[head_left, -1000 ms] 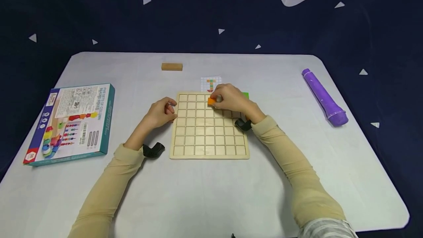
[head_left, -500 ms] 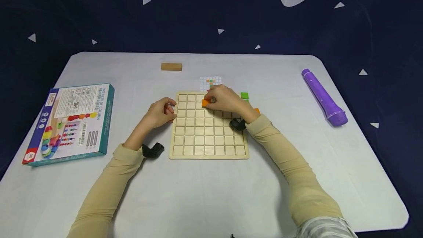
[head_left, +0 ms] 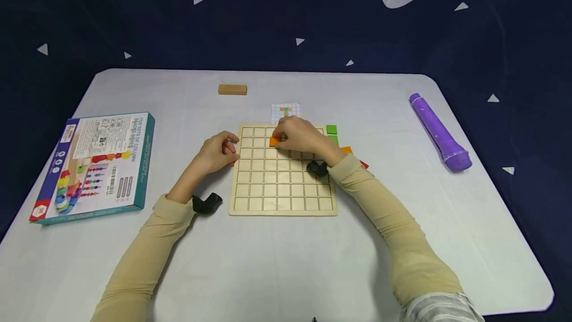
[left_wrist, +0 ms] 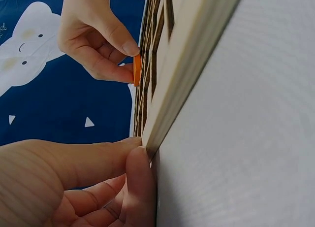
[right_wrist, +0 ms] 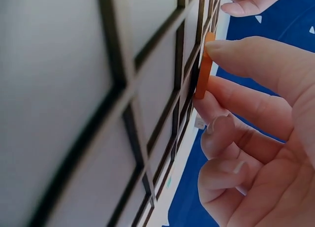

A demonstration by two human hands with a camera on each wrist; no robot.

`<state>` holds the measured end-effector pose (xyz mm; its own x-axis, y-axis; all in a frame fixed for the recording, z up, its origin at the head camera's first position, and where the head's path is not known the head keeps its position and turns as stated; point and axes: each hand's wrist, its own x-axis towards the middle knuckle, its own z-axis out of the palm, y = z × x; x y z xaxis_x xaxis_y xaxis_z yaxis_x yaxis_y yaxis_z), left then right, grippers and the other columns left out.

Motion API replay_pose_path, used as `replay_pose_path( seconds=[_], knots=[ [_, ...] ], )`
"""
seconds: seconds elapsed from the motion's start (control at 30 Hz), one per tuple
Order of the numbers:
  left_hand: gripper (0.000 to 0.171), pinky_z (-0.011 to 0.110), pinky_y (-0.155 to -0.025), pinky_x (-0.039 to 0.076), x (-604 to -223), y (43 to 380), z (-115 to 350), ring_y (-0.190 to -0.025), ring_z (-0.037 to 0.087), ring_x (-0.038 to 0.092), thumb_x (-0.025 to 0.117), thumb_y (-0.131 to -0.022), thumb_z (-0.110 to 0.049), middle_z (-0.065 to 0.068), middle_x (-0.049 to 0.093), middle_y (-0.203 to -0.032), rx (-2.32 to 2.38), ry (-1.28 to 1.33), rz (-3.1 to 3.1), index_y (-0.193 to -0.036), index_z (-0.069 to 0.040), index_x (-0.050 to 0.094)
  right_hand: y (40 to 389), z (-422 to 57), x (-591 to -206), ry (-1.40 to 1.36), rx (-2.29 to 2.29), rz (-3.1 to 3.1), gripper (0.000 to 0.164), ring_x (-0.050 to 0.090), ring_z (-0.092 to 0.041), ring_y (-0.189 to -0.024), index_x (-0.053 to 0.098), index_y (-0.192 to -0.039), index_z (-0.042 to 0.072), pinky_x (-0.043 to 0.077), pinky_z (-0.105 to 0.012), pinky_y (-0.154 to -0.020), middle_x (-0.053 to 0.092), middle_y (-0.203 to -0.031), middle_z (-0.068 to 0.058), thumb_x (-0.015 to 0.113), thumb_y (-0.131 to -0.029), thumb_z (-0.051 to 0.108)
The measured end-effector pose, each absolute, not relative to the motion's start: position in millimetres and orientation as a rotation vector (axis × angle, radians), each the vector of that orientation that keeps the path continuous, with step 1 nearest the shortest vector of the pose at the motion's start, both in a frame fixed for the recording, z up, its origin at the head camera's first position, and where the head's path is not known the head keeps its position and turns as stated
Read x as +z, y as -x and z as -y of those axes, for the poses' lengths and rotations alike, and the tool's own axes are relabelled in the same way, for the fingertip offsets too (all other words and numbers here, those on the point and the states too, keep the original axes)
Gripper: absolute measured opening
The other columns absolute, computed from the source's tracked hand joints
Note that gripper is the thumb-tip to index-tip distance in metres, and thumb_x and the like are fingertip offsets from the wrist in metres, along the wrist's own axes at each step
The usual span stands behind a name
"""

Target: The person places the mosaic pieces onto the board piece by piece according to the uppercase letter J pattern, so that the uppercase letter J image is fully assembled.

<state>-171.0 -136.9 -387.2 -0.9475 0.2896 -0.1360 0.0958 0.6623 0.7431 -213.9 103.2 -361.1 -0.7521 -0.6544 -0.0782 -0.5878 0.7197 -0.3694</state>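
Observation:
A wooden grid board [head_left: 283, 192] with square cells lies mid-table. My right hand [head_left: 300, 136] is over its upper part and pinches an orange square tile [head_left: 273, 142] between thumb and fingers. In the right wrist view the tile [right_wrist: 204, 65] stands tilted, close against the grid; whether it sits in a cell I cannot tell. My left hand [head_left: 216, 153] holds the board's left edge, with thumb and index finger at the rim in the left wrist view. Green tiles [head_left: 331, 129] lie by the board's upper right corner, and an orange tile [head_left: 346, 150] is partly hidden by my right wrist.
Behind the board lies a pattern card [head_left: 286, 110], partly covered by my right hand. A wooden block [head_left: 232, 90] is at the back. At left lies a toy box [head_left: 96, 165]; a purple tube-shaped object [head_left: 439, 133] is at right. Part of a red piece [head_left: 364, 164] shows beside my right sleeve.
My right hand has moved left and slightly nearer with the orange tile. More of the green, orange and red pieces beside the board now shows. My left hand has stayed at the board's edge.

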Motion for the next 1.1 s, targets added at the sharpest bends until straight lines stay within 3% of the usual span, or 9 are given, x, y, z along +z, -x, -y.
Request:
replay_pose_path(
  seconds=[0.6,0.87,1.1],
  knots=[
    [0.038,0.019,-0.058,0.045,-384,170,134,-0.061,0.008,0.055,0.064,-0.081,-0.004,0.013,0.059,-0.086,1.157,-0.315,-2.633,-0.117,0.003,0.052,214,-96,-360,0.981,-0.49,-2.697,0.024,0.057,-0.017,-0.084,0.069,-0.106,0.009,0.05,-0.028,-0.071,0.064,-0.103,-0.007,0.065,-0.085,0.02],
    [0.039,0.02,-0.058,0.048,-387,167,132,-0.059,0.007,0.056,0.063,-0.082,-0.004,0.012,0.059,-0.085,1.169,-0.301,-2.61,-0.119,0.003,0.051,211,-116,-358,0.982,-0.569,-2.733,0.025,0.059,-0.018,-0.084,0.069,-0.107,0.008,0.051,-0.03,-0.074,0.065,-0.104,-0.007,0.065,-0.085,0.019],
    [0.039,0.019,-0.058,0.048,-386,169,136,-0.06,0.008,0.057,0.063,-0.083,-0.004,0.012,0.059,-0.087,1.166,-0.289,-2.613,-0.119,0.002,0.051,210,-144,-354,0.923,-0.661,-2.811,0.024,0.053,-0.016,-0.065,0.069,-0.106,0.005,0.047,-0.027,-0.064,0.066,-0.106,-0.009,0.062,-0.085,0.013]
  ],
)
